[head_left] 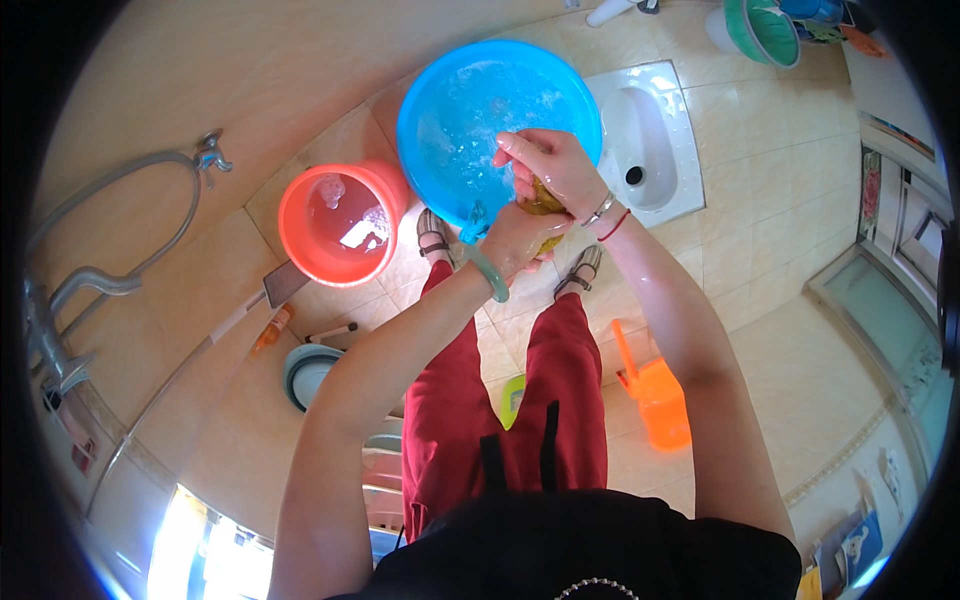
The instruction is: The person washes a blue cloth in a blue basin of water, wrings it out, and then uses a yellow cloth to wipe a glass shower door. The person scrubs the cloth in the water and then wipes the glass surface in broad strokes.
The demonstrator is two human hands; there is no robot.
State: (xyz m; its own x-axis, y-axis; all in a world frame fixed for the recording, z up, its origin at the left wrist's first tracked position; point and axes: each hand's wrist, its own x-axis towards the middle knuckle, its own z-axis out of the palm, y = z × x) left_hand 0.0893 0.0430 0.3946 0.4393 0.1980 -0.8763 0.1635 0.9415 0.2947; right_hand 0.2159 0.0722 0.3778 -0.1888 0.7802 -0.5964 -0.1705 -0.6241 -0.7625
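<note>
Tiled floor (510,340) below, I watch left hand (522,236) and right hand (565,165) clench a mustard cloth (543,199) at the blue basin's (425,150) near-right rim; wet skin could let it slip.

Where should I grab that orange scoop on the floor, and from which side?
Probably grab the orange scoop by its long thin handle, coming from the picture's left: the handle sticks out beyond the wide body, so it looks easiest to wrap around.
</note>
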